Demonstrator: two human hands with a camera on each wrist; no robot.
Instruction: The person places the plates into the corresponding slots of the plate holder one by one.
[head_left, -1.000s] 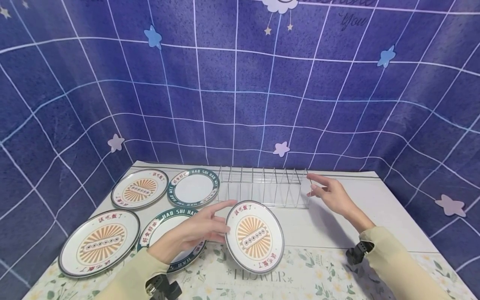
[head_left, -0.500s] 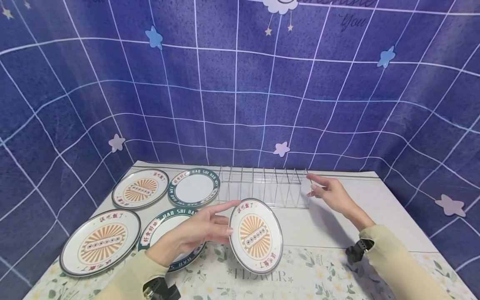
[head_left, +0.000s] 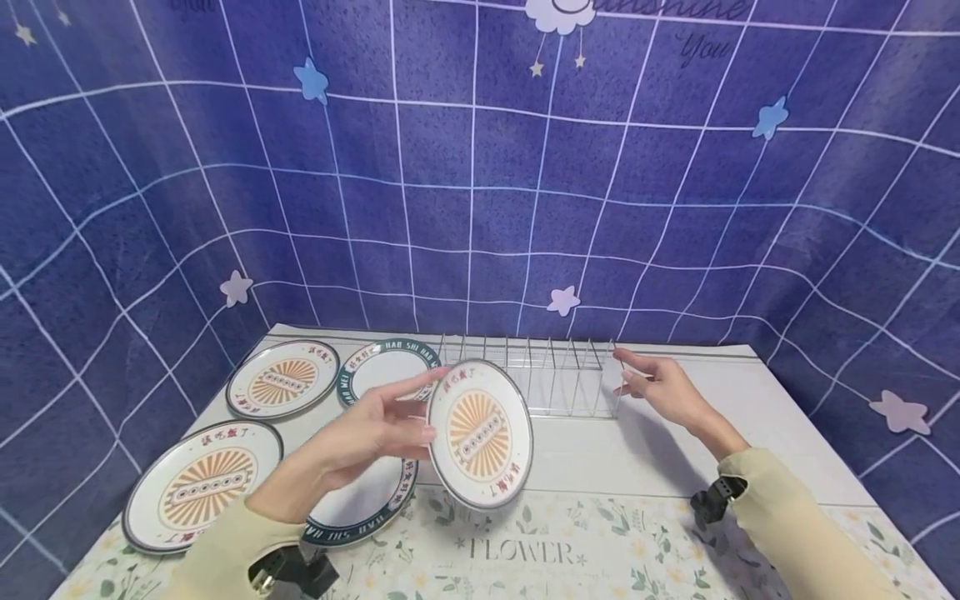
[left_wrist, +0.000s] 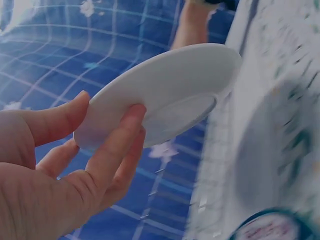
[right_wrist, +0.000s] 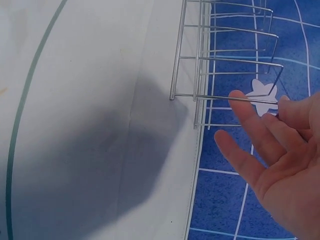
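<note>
White plate (head_left: 481, 433) in left hand (head_left: 367, 435) — right hand (head_left: 662, 388) pinches wire rack (right_wrist: 225, 60).

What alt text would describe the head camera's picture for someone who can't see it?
A person's left hand holds a sunburst-patterned plate above a table while the right hand grips a wire rack. Four more plates lie to the left; behind is a blue backdrop with stars.

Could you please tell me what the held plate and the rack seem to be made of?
The plate looks like glazed ceramic, though melamine is possible: its back is smooth and white, with a foot ring. The rack seems to be metal, perhaps chromed or stainless steel: its thin rods look silvery and catch bright highlights.
</note>
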